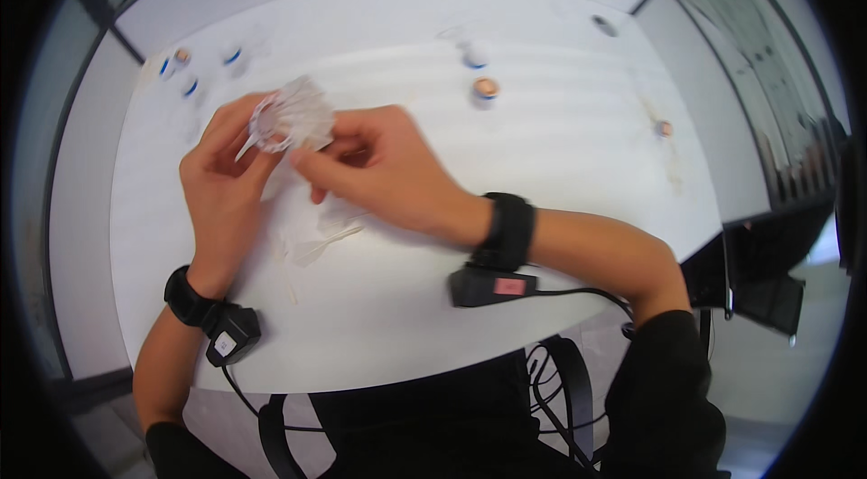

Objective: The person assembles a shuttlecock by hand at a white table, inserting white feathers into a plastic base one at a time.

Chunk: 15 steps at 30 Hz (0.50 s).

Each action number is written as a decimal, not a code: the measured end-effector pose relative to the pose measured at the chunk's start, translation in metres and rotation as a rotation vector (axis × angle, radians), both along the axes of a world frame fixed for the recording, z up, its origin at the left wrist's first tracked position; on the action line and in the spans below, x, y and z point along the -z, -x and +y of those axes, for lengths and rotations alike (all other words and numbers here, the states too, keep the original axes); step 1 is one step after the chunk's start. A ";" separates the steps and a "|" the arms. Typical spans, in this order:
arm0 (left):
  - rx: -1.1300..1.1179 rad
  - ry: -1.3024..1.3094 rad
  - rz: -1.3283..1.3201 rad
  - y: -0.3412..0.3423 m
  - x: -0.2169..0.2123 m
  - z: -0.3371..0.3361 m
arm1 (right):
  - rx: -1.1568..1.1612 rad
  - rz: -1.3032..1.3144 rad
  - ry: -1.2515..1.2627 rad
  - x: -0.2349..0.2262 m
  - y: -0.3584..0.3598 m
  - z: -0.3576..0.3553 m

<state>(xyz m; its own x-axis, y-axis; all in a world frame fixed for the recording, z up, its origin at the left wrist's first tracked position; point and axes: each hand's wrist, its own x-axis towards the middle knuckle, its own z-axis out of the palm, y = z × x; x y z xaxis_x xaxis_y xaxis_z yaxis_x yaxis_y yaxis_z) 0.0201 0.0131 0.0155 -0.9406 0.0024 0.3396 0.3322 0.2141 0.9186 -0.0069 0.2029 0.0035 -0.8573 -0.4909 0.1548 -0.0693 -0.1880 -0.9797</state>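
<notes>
Above the left half of the white table, both hands hold a shuttlecock's white feather skirt (309, 109). The ring of quill ends faces my left hand (226, 149), whose fingers are closed around that side. One quill juts out below the ring. My right hand (370, 163) pinches the lower feathers between thumb and fingers. No cork shows on the skirt, though part of it is hidden by the fingers. Loose white feathers (327, 246) lie on the table below my hands.
Several shuttlecock corks with blue bands stand at the far left, one of them a cork (233, 56). Another cork (486, 89) stands at the far middle, with one more behind it. A small tan piece (665, 129) lies at right on the white table (578, 154). Cables run from both wrist devices.
</notes>
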 end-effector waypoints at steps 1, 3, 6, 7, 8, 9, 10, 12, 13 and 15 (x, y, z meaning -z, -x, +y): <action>-0.029 0.003 -0.047 0.000 -0.002 -0.001 | 0.010 0.003 -0.009 -0.007 -0.001 0.000; -0.021 -0.022 -0.029 0.003 0.003 0.004 | 0.032 -0.020 -0.037 -0.012 -0.001 0.008; -0.030 -0.057 -0.001 0.008 0.012 0.011 | 0.048 0.049 -0.004 -0.011 0.002 0.022; -0.049 -0.077 0.007 0.009 0.013 0.013 | 0.024 0.043 -0.002 -0.016 0.002 0.026; -0.054 -0.101 0.018 0.010 0.013 0.017 | -0.001 0.036 0.000 -0.020 0.001 0.032; -0.048 -0.092 0.051 0.011 0.018 0.015 | 0.003 0.069 0.009 -0.021 0.004 0.035; -0.057 -0.093 0.068 0.013 0.022 0.013 | 0.015 0.129 0.014 -0.024 0.007 0.039; -0.075 -0.122 0.062 0.017 0.026 0.015 | 0.047 0.215 0.015 -0.029 0.018 0.054; -0.072 -0.118 0.082 0.018 0.027 0.012 | 0.096 0.274 0.016 -0.036 0.023 0.060; -0.112 -0.152 0.084 0.022 0.033 0.005 | 0.216 0.341 0.035 -0.045 0.040 0.087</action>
<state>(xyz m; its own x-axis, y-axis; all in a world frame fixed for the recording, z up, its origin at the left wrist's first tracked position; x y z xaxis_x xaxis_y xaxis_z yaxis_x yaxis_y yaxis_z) -0.0019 0.0185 -0.0175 -0.9002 -0.1581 0.4058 0.3913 0.1156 0.9130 -0.0464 0.2901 0.0490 -0.8367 -0.2939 0.4621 -0.4312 -0.1666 -0.8867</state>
